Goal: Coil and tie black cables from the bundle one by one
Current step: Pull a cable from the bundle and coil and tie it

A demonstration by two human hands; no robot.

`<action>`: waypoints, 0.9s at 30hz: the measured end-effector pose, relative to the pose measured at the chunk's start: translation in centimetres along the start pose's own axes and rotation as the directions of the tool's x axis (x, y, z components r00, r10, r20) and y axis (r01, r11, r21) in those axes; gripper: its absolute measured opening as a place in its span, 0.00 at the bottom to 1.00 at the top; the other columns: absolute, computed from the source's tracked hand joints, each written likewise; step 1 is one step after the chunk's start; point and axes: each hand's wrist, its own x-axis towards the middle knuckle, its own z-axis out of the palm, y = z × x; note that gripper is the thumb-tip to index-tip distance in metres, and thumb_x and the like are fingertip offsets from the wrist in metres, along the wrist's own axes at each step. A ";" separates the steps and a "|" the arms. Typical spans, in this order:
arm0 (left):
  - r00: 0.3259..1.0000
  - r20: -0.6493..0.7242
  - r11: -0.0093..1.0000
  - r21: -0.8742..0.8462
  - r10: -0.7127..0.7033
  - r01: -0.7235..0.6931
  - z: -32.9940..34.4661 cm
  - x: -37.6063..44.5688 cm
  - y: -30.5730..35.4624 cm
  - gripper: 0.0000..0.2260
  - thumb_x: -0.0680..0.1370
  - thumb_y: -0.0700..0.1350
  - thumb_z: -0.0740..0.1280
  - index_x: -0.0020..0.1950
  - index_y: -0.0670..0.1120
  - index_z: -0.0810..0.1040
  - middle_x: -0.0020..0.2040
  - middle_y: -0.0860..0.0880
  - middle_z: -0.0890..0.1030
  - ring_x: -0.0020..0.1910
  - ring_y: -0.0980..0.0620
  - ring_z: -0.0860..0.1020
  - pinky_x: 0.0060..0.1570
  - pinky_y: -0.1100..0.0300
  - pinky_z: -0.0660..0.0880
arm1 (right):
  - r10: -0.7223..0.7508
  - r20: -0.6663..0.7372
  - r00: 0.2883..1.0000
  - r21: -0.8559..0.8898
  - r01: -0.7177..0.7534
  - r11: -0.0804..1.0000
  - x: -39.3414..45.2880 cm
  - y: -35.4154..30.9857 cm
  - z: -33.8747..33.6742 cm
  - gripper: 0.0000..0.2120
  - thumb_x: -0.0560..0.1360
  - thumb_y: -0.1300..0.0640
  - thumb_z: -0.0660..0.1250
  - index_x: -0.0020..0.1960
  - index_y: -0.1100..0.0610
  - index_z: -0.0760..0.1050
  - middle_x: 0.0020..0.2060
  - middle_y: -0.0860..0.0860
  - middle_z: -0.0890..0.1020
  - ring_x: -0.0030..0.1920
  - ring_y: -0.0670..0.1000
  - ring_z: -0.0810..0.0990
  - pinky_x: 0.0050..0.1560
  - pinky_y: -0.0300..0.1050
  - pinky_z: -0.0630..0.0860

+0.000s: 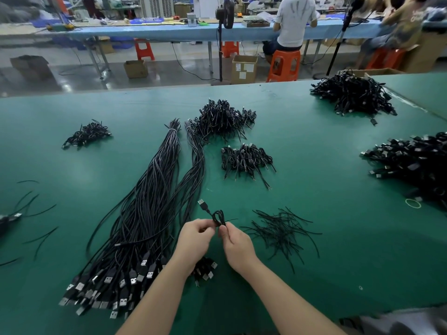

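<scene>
A person's left hand (196,234) and right hand (233,240) met above the green cloth-covered surface (338,250), both pinching a small coiled black cable (219,218) between curled fingers, its silver-tipped USB plug (202,204) jutting up and away to the left. A thin black tie strand appeared to trail from the coil toward the right. Just right of the hands lay a loose scatter of thin black wire ties (280,232). To the left, the long bundle of uncoiled black cables (150,201) stretched away across the surface, bound with a pale band near its far end, its many USB plugs fanned out near the person's left forearm; a second, thinner bundle (196,160) ran alongside it. A small cluster of plugs (205,269) sat under the left wrist. Farther out lay heaps of finished coiled cables: one small pile just beyond the hands (245,157), a larger mound behind it (221,119), a small pile at far left (87,134), and two big heaps at right (350,95) (416,163). A pale rubber band (413,203) lay near the right-hand heap. Beyond the surface, a seated worker in a white shirt (294,20) sat on an orange plastic stool (284,65) at a blue bench.
</scene>
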 end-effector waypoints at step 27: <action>0.672 0.211 0.243 0.822 0.710 -0.515 -1.8 -0.1 -0.4 0.25 0.67 0.42 0.80 0.63 0.45 0.81 0.65 0.46 0.78 0.66 0.42 0.75 0.61 0.49 0.69 | 0.070 0.252 0.965 0.342 -0.157 0.927 1.3 0.2 -1.2 0.09 0.84 0.52 0.56 0.49 0.56 0.68 0.31 0.47 0.70 0.31 0.48 0.67 0.40 0.51 0.65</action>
